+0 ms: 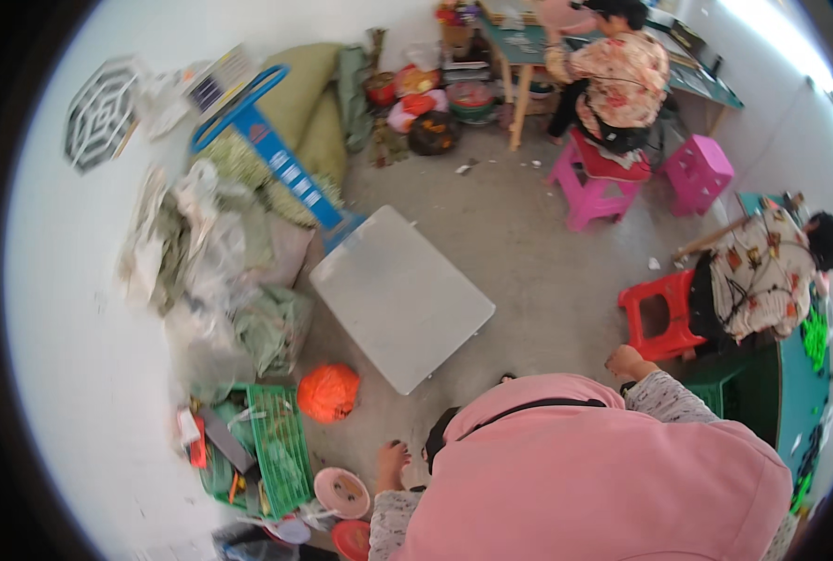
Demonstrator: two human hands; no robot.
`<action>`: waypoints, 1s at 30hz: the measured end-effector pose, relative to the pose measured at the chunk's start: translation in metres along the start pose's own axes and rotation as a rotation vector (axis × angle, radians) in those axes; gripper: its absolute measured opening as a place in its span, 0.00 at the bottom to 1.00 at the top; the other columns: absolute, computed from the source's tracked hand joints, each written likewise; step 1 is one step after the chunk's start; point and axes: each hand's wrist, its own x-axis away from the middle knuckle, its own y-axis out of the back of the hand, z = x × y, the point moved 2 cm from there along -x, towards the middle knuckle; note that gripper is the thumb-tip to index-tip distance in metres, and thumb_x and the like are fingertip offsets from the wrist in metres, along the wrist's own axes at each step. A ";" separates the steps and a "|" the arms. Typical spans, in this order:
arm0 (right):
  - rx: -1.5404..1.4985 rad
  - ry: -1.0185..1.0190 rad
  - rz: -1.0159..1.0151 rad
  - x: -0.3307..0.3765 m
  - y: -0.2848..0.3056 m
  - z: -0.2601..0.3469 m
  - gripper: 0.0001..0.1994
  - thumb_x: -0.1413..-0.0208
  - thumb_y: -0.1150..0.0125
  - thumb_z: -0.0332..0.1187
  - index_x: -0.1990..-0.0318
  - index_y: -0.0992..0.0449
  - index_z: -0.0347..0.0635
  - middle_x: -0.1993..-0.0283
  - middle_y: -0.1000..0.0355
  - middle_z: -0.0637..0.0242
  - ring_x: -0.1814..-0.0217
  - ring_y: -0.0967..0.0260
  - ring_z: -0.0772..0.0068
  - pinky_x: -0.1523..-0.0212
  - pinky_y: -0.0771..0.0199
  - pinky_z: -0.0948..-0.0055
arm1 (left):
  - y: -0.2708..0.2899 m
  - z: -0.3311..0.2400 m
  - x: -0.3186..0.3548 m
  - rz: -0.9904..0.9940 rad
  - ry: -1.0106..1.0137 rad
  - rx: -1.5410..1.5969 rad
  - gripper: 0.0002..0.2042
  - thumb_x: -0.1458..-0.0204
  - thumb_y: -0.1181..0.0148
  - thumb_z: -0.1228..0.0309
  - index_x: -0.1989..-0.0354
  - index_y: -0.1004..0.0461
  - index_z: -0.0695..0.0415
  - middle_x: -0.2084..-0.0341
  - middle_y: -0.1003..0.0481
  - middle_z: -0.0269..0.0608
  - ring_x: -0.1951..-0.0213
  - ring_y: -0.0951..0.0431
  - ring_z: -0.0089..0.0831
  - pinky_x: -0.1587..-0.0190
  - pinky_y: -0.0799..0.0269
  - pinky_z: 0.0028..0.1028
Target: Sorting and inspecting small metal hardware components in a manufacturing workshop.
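Note:
My left hand (394, 459) is low beside my body, its fingers loosely apart with nothing seen in them. It is nearest to a round pink lid or tub (342, 492) on the floor. Out to the right, my right hand (628, 363) has its fingers curled in, and no object shows in it. A red plastic stool (658, 316) stands close by it. My pink garment (603, 477) with a black strap fills the lower middle. Ahead is a platform trolley with a grey deck (402, 299) and a blue handle (281, 159); neither hand touches it.
Bulging plastic bags (220, 252) and green sacks (309, 84) line the left wall. A green crate (281, 444) and an orange bag (328, 393) lie at lower left. Two people sit at green tables, one far (617, 79), one right (762, 271). Pink stools (697, 175) stand farther back.

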 end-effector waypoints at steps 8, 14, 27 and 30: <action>-0.728 -0.480 -0.404 0.070 0.039 -0.045 0.15 0.55 0.44 0.41 0.71 0.20 0.38 0.68 0.25 0.48 0.62 0.26 0.48 0.58 0.27 0.55 | -0.143 -0.225 -0.085 0.176 -0.482 -0.694 0.18 0.56 0.42 0.68 0.57 0.23 0.64 0.77 0.23 0.45 0.77 0.22 0.30 0.77 0.26 0.29; -0.979 -0.662 0.020 0.113 -0.059 -0.005 0.14 0.57 0.38 0.42 0.73 0.19 0.37 0.75 0.23 0.58 0.72 0.23 0.62 0.67 0.24 0.66 | -0.231 -0.361 -0.091 0.283 -0.275 -0.426 0.27 0.53 0.37 0.59 0.49 0.31 0.66 0.67 0.24 0.45 0.73 0.22 0.34 0.77 0.26 0.30; -1.362 -0.858 -0.082 0.057 0.117 -0.100 0.11 0.50 0.45 0.33 0.69 0.20 0.35 0.79 0.24 0.62 0.79 0.26 0.70 0.75 0.24 0.73 | -0.410 -0.605 -0.216 0.213 -0.188 -0.471 0.33 0.51 0.37 0.61 0.41 0.42 0.65 0.62 0.28 0.52 0.69 0.22 0.39 0.71 0.24 0.34; -1.401 -0.946 -0.333 0.038 0.125 -0.173 0.12 0.50 0.45 0.35 0.70 0.20 0.35 0.80 0.25 0.61 0.80 0.26 0.68 0.74 0.25 0.69 | -0.472 -0.612 -0.212 0.428 -0.113 -0.587 0.25 0.50 0.39 0.64 0.46 0.36 0.65 0.66 0.27 0.47 0.72 0.22 0.36 0.73 0.25 0.32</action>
